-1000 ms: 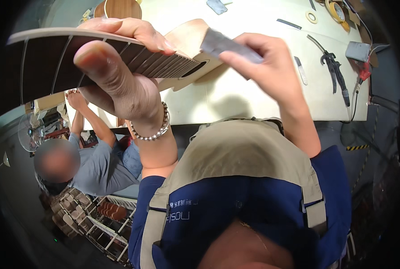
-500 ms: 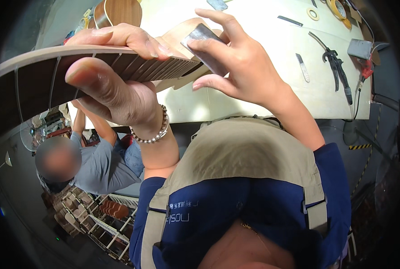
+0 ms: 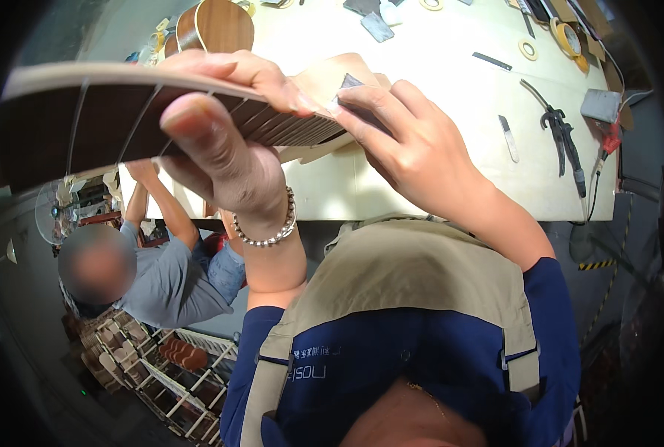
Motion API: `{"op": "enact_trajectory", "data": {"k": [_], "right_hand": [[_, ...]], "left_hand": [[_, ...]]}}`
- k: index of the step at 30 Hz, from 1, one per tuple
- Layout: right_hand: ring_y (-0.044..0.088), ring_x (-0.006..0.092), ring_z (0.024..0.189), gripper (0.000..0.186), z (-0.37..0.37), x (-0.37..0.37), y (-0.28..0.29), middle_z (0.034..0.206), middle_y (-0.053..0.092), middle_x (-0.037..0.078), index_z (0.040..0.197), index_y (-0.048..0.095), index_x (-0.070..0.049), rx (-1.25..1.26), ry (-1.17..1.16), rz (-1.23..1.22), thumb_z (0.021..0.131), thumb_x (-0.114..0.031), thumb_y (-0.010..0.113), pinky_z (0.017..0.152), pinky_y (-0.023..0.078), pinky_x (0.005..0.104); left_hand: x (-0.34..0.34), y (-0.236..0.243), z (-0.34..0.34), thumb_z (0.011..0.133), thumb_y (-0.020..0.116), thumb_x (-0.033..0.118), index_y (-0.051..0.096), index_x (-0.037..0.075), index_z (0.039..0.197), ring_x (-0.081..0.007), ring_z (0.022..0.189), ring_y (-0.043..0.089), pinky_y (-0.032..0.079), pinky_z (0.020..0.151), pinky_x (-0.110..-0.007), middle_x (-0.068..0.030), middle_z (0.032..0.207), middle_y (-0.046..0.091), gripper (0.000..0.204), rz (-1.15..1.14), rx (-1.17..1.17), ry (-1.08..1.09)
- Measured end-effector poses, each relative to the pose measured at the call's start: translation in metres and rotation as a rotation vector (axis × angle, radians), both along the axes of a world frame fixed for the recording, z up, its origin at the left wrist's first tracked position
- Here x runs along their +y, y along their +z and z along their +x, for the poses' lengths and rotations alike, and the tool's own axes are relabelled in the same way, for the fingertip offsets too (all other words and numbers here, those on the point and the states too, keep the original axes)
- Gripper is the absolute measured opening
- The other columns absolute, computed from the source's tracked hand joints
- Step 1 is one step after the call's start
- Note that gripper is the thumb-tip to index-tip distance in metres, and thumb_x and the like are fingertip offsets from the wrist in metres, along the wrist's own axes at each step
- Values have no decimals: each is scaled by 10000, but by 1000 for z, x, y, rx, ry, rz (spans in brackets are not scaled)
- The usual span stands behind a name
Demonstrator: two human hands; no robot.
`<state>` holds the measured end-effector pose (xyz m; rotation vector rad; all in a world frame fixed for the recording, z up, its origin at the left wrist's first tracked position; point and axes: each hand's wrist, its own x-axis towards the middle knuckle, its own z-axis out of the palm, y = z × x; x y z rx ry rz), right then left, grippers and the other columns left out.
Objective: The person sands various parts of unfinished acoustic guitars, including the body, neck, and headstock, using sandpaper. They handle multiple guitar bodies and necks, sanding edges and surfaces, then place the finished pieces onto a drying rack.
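Note:
A guitar neck with a dark fretted fingerboard (image 3: 37, 145) stretches across from the left, close to the camera. My left hand (image 3: 235, 167) is closed around its edges, thumb on the near side and fingers over the far edge. Beyond the fingerboard's end lies the pale wooden guitar body (image 3: 335, 71), partly hidden by my hands. In my right hand (image 3: 421, 141) is a flat grey piece like folded sandpaper (image 3: 351, 81), mostly covered by my fingers. That hand meets the neck where the fingerboard runs toward the body; exact contact is hidden.
On the pale worktable (image 3: 451, 97) lie a dark blade (image 3: 492, 61), a small knife (image 3: 508, 139), a black air blow gun (image 3: 561, 141) and tape rolls (image 3: 566, 37). Another guitar (image 3: 224, 30) stands far left. A co-worker (image 3: 175, 279) sits left, near a rack (image 3: 172, 380).
My right hand has turned and closed in on the neck, its fingers now covering most of the grey piece. The neck and my left hand appear slightly further right.

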<state>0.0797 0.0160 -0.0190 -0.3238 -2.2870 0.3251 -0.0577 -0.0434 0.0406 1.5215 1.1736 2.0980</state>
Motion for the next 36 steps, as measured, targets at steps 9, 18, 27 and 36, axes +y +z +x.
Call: {"op": "enact_trajectory", "data": {"k": [9,18,27,36], "right_hand": [[531,214,801,180,26,1,5,907,560,46,821,645,-27,-44,87,-48,645,-55,622,625,464,319],[527,225,821,279,1,-1,-3,957,563,69,895,631,-13,72,-17,-101,617,-2,606,681,471,291],[529,209,871,243,0,3,2,933,539,55,877,629,1,-28,32,-51,640,-46,597,658,460,297],[560,268,905,399,50,21,-23,1062,525,93,1019,645,-109,20,18,-474,674,81,575,692,512,317]], "left_hand": [[4,4,-3,892,409,526,453,27,966,-195,475,503,463,469,-280,-105,577,494,507,-26,19,56],[3,8,-4,903,383,521,442,26,973,-193,479,504,457,470,-273,-107,581,496,503,-50,82,97],[3,4,0,903,376,530,440,24,976,-195,469,499,457,459,-278,-108,575,478,515,-49,73,70],[-9,-5,-29,880,580,289,378,-26,1038,-156,459,527,463,469,-237,-109,606,545,406,164,191,225]]}}
